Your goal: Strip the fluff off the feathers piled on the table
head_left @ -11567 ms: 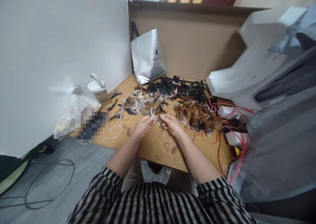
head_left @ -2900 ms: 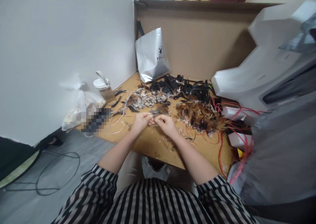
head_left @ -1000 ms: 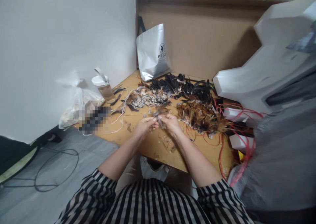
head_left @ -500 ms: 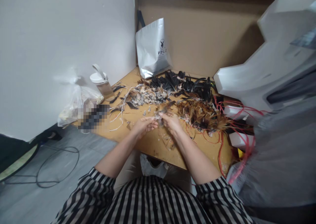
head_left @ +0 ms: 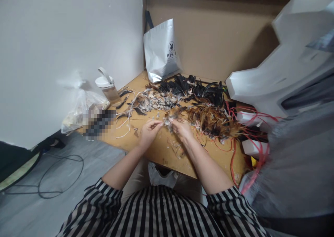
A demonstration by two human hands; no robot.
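Observation:
My right hand (head_left: 180,128) is closed on a small bunch of brown and grey feathers (head_left: 167,121), pinched between thumb and fingers above the table. Just left of it my left hand (head_left: 150,131) is in a pinch, its fingertips close to the bunch's fluffy end; whatever they hold is too small to make out. Right of my right hand lies a heap of brown feathers (head_left: 211,120). Behind the hands are a pale, mottled feather heap (head_left: 156,100) and a black feather heap (head_left: 193,87). Bits of fluff lie on the wooden table (head_left: 156,153).
A silver bag (head_left: 160,52) stands at the back. On the left are a lidded cup (head_left: 109,91) and a clear plastic bag (head_left: 75,115). Red strings (head_left: 233,157) hang over the right edge by white boxes (head_left: 254,148). White cords (head_left: 129,115) lie on the left.
My left hand has drawn a little left, away from my right hand, and its fingers have curled into a pinch. My right hand still holds the feathers in nearly the same place.

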